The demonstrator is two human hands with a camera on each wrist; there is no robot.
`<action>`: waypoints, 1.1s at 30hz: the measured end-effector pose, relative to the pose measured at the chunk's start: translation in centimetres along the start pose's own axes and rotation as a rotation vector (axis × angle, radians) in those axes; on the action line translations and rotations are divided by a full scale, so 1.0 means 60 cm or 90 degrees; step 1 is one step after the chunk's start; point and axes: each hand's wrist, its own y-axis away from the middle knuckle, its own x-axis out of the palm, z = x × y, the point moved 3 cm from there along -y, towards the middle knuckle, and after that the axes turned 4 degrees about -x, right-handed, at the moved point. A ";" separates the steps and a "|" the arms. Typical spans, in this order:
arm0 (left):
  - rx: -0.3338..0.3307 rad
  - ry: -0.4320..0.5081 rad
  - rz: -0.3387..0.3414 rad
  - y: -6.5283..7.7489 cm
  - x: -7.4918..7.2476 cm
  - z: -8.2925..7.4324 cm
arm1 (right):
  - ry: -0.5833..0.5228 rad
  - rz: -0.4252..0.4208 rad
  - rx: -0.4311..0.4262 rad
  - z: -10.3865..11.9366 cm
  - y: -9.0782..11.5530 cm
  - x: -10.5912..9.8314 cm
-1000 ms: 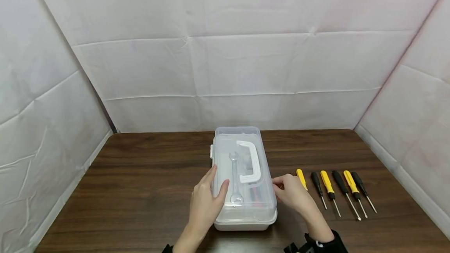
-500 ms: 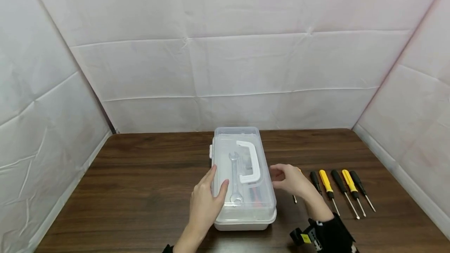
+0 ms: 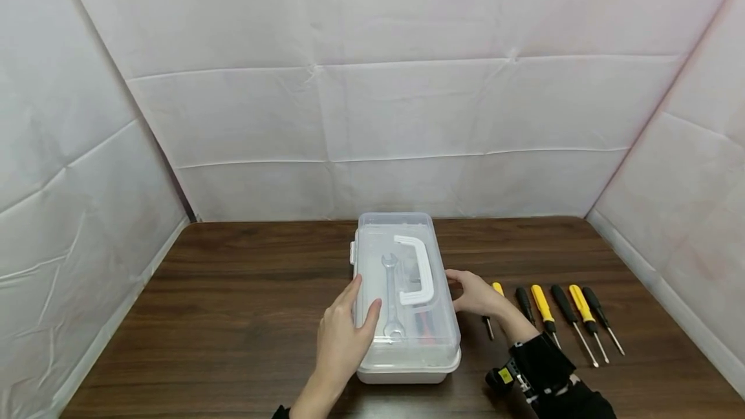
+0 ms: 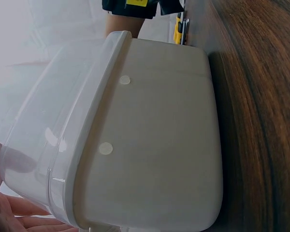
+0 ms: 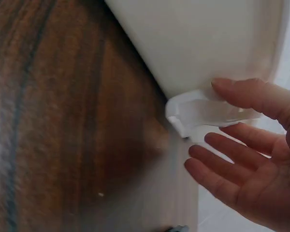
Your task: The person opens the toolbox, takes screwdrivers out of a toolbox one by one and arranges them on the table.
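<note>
A toolbox (image 3: 401, 357) with a clear lid and off-white base stands upright on the table. Through the lid (image 4: 63, 101), which lies down on the base, a wrench (image 3: 390, 296) shows. My left hand (image 3: 343, 335) rests along the lid's left edge, thumb on top and fingers straight down the side. At the box's right side, my right hand (image 3: 477, 295) has its thumb and forefinger on either side of a white latch (image 5: 198, 112). That latch sticks out from the base, and the other fingers spread loosely below. In the head view the right hand hides it.
Right of the box, several yellow and black screwdrivers (image 3: 542, 306) lie in a row on the wooden table (image 3: 250, 315). The leftmost yellow screwdriver (image 3: 497, 288) is partly behind my right hand. A white handle (image 3: 423, 270) lies on the lid. White cloth walls (image 3: 407, 115) enclose the table.
My right hand has slid a little farther back along the box's right side, its forearm swinging right. My left hand keeps its place on the lid.
</note>
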 end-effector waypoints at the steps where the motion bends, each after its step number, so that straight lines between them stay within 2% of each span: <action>1: 0.001 0.000 -0.001 0.000 0.000 0.000 | 0.007 0.000 -0.006 -0.001 -0.001 0.001; 7: 0.003 -0.002 -0.010 -0.002 0.000 -0.002 | 0.027 0.006 -0.023 -0.003 -0.002 -0.001; 15: 0.005 -0.001 -0.010 -0.003 0.002 0.000 | 0.030 0.038 -0.014 -0.005 -0.003 -0.015; 21: 0.008 -0.002 -0.013 -0.004 0.005 -0.001 | 0.009 0.066 -0.001 -0.006 -0.001 -0.034; 26: 0.011 -0.005 -0.019 -0.005 0.004 -0.001 | -0.019 0.055 0.014 -0.009 0.004 -0.053; 30: 0.014 -0.006 -0.019 -0.006 0.005 -0.001 | -0.107 -0.006 0.097 -0.016 0.013 -0.064; 33: 0.015 -0.003 -0.015 -0.006 0.007 -0.001 | -0.248 -0.066 0.155 -0.021 0.023 -0.062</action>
